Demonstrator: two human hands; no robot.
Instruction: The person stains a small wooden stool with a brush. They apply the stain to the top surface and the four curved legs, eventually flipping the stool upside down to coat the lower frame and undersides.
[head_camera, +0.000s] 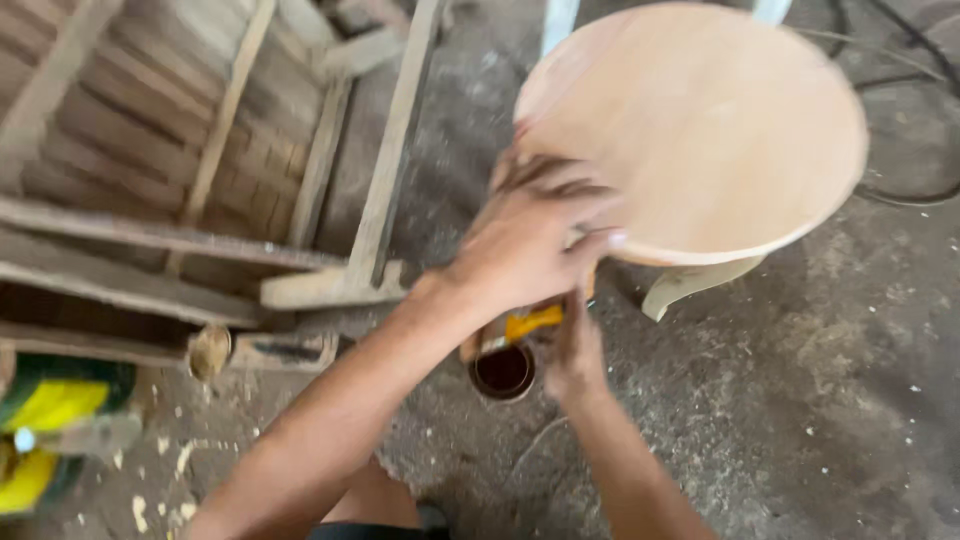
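Pale, unfinished wood meets the left hand (535, 235): its fingers lie spread and flat over the near rim of the round stool seat (700, 125), pressing on the edge rather than closing round anything. Just under that hand, the right hand (572, 350) reaches up from below; it seems to pinch a small yellow-orange piece (532, 322), perhaps a brush or rag, though the left hand covers most of it and motion blur keeps me from telling what it is or how tightly the fingers close.

Directly below both hands, touching or nearly touching the right thumb, a small open can (503, 372) of dark brown liquid sits on the ground. Beyond the left fingertips the seat spreads away, free on its far and outer edges, with bare dusty concrete floor (820, 400) around it. One pale curved leg (690, 282) shows beneath the seat, beside the right hand; the others are hidden.

Away from the left wrist, a stack of rough timber frames (200, 170) crowds that side closely. A green and yellow object (50, 420) is cut off at the frame's corner. Black cables (905, 190) loop on the floor past the seat.
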